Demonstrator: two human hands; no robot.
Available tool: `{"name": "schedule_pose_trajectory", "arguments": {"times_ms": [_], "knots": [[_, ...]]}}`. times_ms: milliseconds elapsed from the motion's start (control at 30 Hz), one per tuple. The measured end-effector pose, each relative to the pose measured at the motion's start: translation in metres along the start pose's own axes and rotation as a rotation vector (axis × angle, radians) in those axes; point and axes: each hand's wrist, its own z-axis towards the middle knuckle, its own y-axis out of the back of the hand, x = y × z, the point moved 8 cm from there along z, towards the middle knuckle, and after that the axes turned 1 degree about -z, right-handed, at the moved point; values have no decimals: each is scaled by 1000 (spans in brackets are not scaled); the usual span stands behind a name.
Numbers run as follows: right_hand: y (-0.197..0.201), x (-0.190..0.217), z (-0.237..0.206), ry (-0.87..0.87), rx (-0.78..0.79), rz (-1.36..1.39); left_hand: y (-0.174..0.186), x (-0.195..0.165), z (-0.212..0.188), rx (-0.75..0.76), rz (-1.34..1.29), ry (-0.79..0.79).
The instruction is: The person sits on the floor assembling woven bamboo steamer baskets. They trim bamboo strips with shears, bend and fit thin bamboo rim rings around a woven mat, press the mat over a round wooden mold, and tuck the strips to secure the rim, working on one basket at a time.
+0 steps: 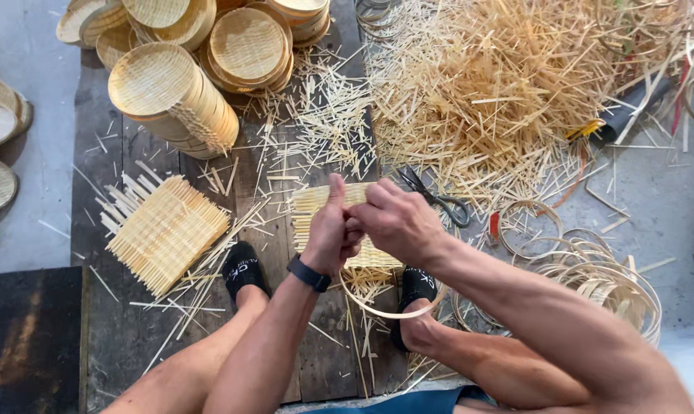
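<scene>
Both grips closed: left hand and right hand pinch the thin pale bamboo hoop strip together, over a square woven bamboo mat lying on the dark plank floor betw. 2 black-socked feet. Risk: springy strip could slip from fingers & whip open, or splinter skin. Count: 1 black scissors, 1 stack of square mats at left, several stacks of round baskets, loose hoops too many to count, 1 big splint pile.
</scene>
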Motion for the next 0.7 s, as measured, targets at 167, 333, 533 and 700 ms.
{"name": "schedule_pose_trajectory", "arguments": {"times_ms": [167, 333, 533, 700], "knots": [[-9, -3, -1, -29, -99, 31, 9, 15, 18, -28, -194, -8], [-5, -58, -4, -379, -88, 338, 11, 4, 28, 145, -151, -174], [-50, -100, -64, -1068, -245, 1654, 48, -43, 9, 177, -663, -419], [-81, -100, -82, -1004, -160, 1826, 44, -24, 12, 141, -183, -107]]}}
